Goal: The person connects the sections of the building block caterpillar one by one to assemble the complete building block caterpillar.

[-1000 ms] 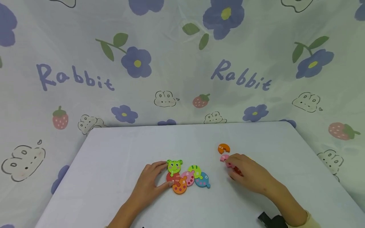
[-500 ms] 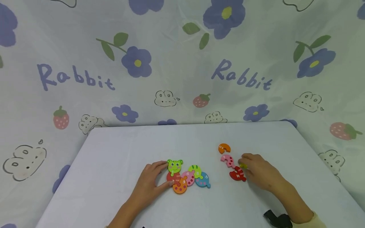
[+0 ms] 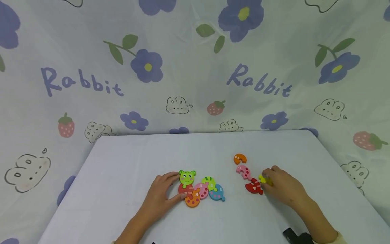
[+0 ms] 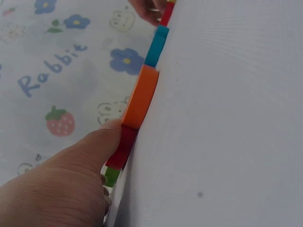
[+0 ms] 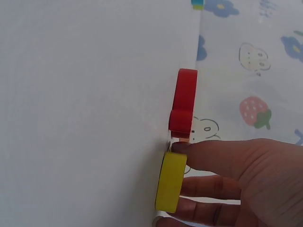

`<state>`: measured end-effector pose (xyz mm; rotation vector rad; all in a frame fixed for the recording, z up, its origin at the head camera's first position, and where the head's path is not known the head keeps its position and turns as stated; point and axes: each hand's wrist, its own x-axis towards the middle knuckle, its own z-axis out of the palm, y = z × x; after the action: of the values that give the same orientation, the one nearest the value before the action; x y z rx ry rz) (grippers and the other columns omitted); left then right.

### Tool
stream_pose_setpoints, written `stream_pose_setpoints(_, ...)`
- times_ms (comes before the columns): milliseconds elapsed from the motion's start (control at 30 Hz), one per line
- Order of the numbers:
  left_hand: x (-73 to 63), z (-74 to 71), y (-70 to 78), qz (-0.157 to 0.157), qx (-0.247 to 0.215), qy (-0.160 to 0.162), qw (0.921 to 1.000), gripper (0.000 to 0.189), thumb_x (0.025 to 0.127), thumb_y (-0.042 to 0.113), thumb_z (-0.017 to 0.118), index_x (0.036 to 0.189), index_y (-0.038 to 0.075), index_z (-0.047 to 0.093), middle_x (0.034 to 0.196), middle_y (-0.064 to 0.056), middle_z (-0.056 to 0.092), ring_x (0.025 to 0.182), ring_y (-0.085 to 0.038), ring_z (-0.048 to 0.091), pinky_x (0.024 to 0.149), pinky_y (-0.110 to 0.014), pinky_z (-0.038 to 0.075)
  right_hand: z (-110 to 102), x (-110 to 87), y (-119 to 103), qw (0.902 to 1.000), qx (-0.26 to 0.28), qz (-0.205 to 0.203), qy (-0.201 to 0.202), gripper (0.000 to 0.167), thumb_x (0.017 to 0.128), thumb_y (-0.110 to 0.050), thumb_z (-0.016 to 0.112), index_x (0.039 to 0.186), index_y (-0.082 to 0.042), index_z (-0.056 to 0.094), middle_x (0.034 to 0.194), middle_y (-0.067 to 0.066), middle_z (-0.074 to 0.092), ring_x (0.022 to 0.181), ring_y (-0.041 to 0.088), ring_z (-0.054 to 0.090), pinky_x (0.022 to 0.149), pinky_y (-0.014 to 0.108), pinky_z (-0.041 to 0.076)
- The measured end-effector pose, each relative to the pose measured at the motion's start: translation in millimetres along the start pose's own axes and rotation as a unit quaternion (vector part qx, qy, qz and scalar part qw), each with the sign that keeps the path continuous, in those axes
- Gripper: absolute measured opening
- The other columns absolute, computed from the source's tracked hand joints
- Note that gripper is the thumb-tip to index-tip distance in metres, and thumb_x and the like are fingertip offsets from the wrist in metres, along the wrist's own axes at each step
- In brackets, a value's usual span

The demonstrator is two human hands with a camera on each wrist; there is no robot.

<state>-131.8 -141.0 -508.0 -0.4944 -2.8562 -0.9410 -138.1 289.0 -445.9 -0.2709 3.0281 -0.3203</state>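
Observation:
A joined caterpillar puzzle lies on the white table, with a green smiling head (image 3: pixel 187 177), then red, orange (image 3: pixel 192 200), pink, green and blue (image 3: pixel 216 192) numbered pieces. My left hand (image 3: pixel 161 193) holds its head end, fingertips at the head's left side and thumb on the red piece (image 4: pixel 124 146). To the right, my right hand (image 3: pixel 281 185) pinches a yellow puzzle piece (image 5: pixel 171 182) between thumb and fingers, partly covered in the head view. Just left of that hand lie a loose red piece (image 3: pixel 253 186), a pink piece (image 3: pixel 243 171) and an orange piece (image 3: pixel 240 158).
The white table (image 3: pixel 137 152) reaches back to a hanging cloth (image 3: pixel 189 67) printed with flowers, strawberries and rabbits. A black object (image 3: pixel 297 236) sits by the right wrist at the front edge of view.
My right hand has moved right, away from the red and pink pieces, and taken hold of the yellow piece, which has come slightly toward me. The left hand has stayed in place.

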Motion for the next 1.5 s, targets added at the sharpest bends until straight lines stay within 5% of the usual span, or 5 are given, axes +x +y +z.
stream_pose_setpoints(267, -0.1, 1.0, 0.4, -0.004, -0.001, 0.000, 1.0000, 0.072, 0.083, 0.050, 0.087, 0.145, 0.023, 0.063, 0.149, 0.013, 0.054, 0.124, -0.012, 0.049, 0.107, -0.040, 0.048, -6.1, 0.7, -1.3, 0.9960, 0.039, 0.076, -0.027, 0.062, 0.087, -0.039, 0.084, 0.129, 0.004, 0.066, 0.093, 0.009, 0.071, 0.079, 0.024, 0.064, 0.067, 0.043, 0.060)
stream_pose_setpoints(567, 0.3, -0.1, -1.2, 0.009, -0.001, 0.006, 0.9999, 0.073, 0.084, 0.052, 0.086, 0.146, 0.023, 0.062, 0.149, 0.013, 0.054, 0.123, -0.011, 0.049, 0.106, -0.040, 0.047, 1.2, -7.9, 5.4, 0.9979, 0.035, 0.022, -0.049, 0.066, 0.085, -0.047, 0.084, 0.134, -0.005, 0.068, 0.113, 0.010, 0.062, 0.094, 0.022, 0.060, 0.083, 0.049, 0.060)
stream_pose_setpoints(767, -1.0, -1.5, -1.9, 0.004, -0.001, 0.001, 1.0000, 0.073, 0.084, 0.054, 0.085, 0.146, 0.022, 0.062, 0.149, 0.013, 0.054, 0.122, -0.011, 0.049, 0.106, -0.040, 0.047, 0.5, -9.3, 12.8, 0.9953, 0.073, -0.001, -0.063, 0.072, 0.080, -0.035, 0.091, 0.136, 0.000, 0.065, 0.115, 0.009, 0.061, 0.097, 0.021, 0.058, 0.088, 0.047, 0.059)
stream_pose_setpoints(1167, 0.7, 1.6, -1.6, 0.025, 0.005, 0.020, 0.9995, 0.071, 0.084, 0.053, 0.086, 0.143, 0.020, 0.065, 0.148, 0.011, 0.056, 0.120, -0.010, 0.050, 0.102, -0.040, 0.049, 3.7, -11.4, 11.4, 0.9939, 0.082, 0.044, -0.059, 0.068, 0.081, -0.046, 0.089, 0.129, -0.003, 0.067, 0.110, 0.005, 0.062, 0.091, 0.019, 0.056, 0.084, 0.046, 0.059)
stream_pose_setpoints(1500, -0.1, -0.1, -2.9, 0.027, -0.001, 0.020, 0.9994, 0.070, 0.084, 0.050, 0.087, 0.143, 0.019, 0.064, 0.148, 0.011, 0.056, 0.120, -0.011, 0.050, 0.103, -0.041, 0.047, -0.6, -11.9, 7.1, 0.9954, 0.089, 0.009, -0.034, 0.067, 0.084, -0.046, 0.087, 0.127, 0.000, 0.066, 0.118, 0.010, 0.065, 0.101, 0.024, 0.062, 0.090, 0.052, 0.058)
